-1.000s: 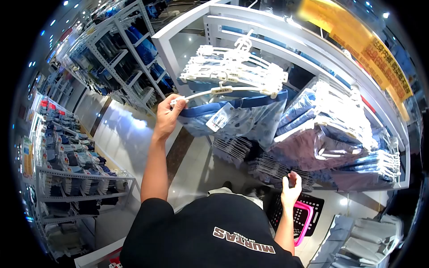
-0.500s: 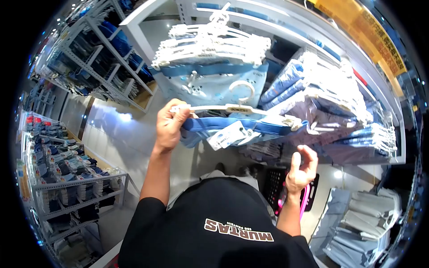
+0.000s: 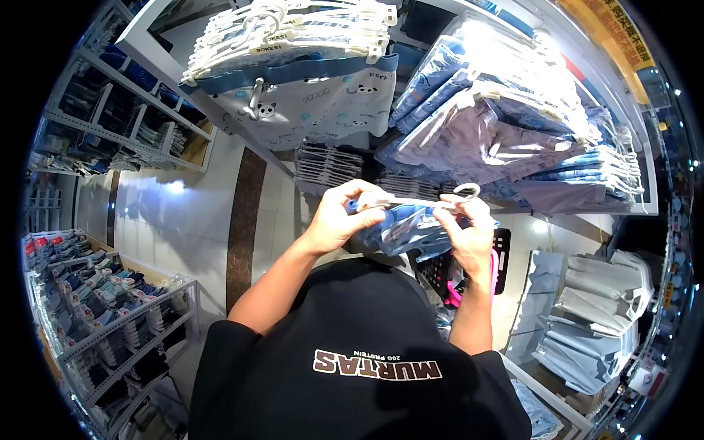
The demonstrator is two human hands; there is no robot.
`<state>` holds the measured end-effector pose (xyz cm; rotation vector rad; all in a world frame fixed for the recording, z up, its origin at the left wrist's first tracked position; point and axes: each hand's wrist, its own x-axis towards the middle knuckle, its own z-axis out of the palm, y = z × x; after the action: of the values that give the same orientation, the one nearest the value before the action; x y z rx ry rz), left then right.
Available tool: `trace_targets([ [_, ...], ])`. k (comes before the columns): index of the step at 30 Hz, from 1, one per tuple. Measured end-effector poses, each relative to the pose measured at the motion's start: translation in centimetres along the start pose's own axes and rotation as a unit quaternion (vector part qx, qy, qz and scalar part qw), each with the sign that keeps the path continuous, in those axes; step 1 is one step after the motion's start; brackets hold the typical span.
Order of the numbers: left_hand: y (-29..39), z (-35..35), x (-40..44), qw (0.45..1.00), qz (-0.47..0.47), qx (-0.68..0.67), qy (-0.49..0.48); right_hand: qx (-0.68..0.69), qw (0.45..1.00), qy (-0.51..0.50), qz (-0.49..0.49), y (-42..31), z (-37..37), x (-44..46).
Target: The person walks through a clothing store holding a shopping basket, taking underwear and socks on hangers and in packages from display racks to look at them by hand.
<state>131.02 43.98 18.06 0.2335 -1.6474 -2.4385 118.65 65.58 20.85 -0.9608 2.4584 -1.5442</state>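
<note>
In front of my chest, a white clip hanger (image 3: 416, 201) is held level between my two hands. My left hand (image 3: 345, 218) pinches its left end. Near the other end, beside the curved hook, my right hand (image 3: 469, 229) has its fingers closed on the hanger. Blue underpants (image 3: 408, 232) with a patterned cloth hang from it, folded and partly hidden behind my fingers. Beyond my hands, white panda-print underpants (image 3: 315, 110) with a blue waistband hang at the front of a row on the rack.
More hangered garments (image 3: 484, 139) fill the rack's right side. Below my right hand is a black basket (image 3: 502, 258) with a pink handle (image 3: 493, 275). Shelves of folded clothes (image 3: 110, 293) stand at left, and pale garments (image 3: 598, 315) hang at right.
The hanger with the blue underpants has come lower and closer to my body. My right hand, free before, has closed on it. The panda-print underpants now show on the rack.
</note>
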Motion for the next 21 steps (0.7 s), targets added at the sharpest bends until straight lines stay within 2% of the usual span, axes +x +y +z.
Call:
trace_targets([
  [1,-0.2,-0.3,0.2,0.999,0.006,-0.025,-0.038,-0.009,0.999,0.016,0.032,0.4,-0.4,-0.2],
  [2,-0.2,-0.8,0.0,0.997,-0.056,-0.017,-0.054,0.006,0.998,0.041,0.050,0.7,-0.8,-0.2],
  [3,-0.4,-1.1,0.1,0.993,-0.077,0.034,-0.077,0.020,0.995,0.068,0.067,0.8,-1.2,-0.2],
  [5,-3.2,-1.9,-0.2,0.988,-0.097,0.095,-0.072,0.104,0.985,0.108,0.086,1.5,-2.3,0.1],
  [8,-5.2,-3.1,-0.5,0.962,-0.173,0.208,-0.046,0.113,0.977,0.160,0.085,2.8,-3.8,0.4],
  [15,-3.7,-2.3,-0.3,0.987,-0.089,0.115,-0.066,0.118,0.972,0.168,0.109,3.5,-4.1,0.4],
  [21,-2.8,-2.1,-0.4,0.976,-0.118,0.177,-0.037,0.125,0.975,0.152,0.101,3.2,-3.6,0.5],
])
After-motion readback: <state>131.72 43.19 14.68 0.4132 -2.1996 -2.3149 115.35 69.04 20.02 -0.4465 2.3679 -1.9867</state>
